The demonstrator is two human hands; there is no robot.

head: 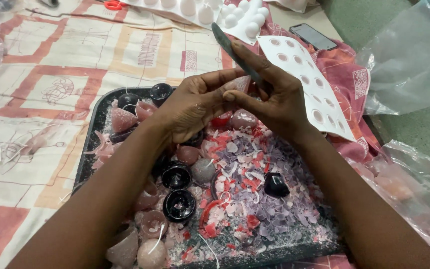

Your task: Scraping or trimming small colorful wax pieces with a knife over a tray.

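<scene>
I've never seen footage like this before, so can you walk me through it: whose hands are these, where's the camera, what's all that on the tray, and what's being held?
There is no machine here: one camera sits on a person's head and looks down at their own two bare hands. The left hand pinches a small pink cone-shaped wax piece. The right hand holds a dark flat blade against it. Below them lies a dark tray full of pink, red and purple wax shavings, with black wax pieces and pink rounded ones. To the right lies a white mould sheet with round holes, and beyond it a phone, all on a patterned cloth.
</scene>
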